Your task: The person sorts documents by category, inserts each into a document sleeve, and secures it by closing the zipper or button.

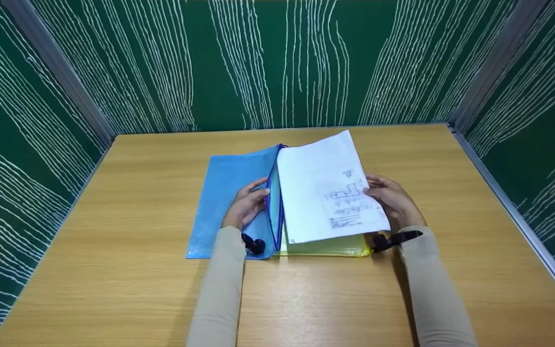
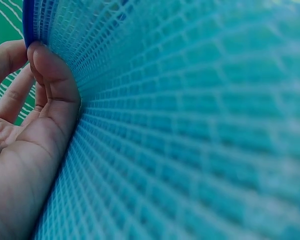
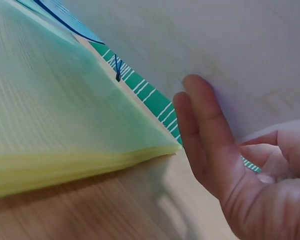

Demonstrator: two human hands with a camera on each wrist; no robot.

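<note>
A blue mesh zip pouch (image 1: 231,178) lies at the middle of the table, its dark-blue edge lifted so that its mouth gapes. My left hand (image 1: 247,205) pinches that edge between thumb and fingers; the left wrist view shows the mesh (image 2: 190,125) close up beside the thumb. White paper sheets (image 1: 316,178) with printed drawings are tilted at the pouch's mouth, and my right hand (image 1: 393,197) pinches their right edge, thumb on top. In the right wrist view its fingers (image 3: 210,115) lie behind the paper. Below the paper lies a yellow mesh pouch (image 1: 325,246), mostly covered.
The wooden table (image 1: 138,217) extends around the pouches on all sides. Green panels (image 1: 268,62) with white wavy lines stand along its back and both sides, framed by grey metal bars (image 1: 60,67). Black straps (image 1: 253,245) are on both wrists.
</note>
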